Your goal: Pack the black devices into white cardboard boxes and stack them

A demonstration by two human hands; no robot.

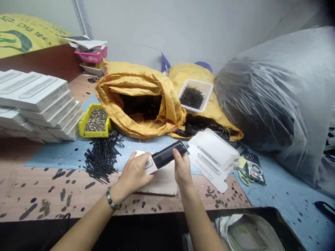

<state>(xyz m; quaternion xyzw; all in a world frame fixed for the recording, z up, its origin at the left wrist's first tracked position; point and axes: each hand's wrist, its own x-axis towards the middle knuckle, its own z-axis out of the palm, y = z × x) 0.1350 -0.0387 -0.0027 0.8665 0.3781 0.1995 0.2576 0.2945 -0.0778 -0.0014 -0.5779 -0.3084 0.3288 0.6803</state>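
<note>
So, loose black rods (102, 157) lie on the counter (26, 184); the left hand (133, 174) has its grip closed round a white sleeve (149, 166) on the end of a black oblong case (167, 155); the right hand (182, 167) pinches the far end; the case's long axis points up-right, held over a white card (163, 181).

Light is bright and even; shadows stay soft, deepest inside the yellow woven sack (136, 82), and glare streaks the clear plastic bag (261, 97). The wide lens bends the edges; the top right corner darkens.
</note>
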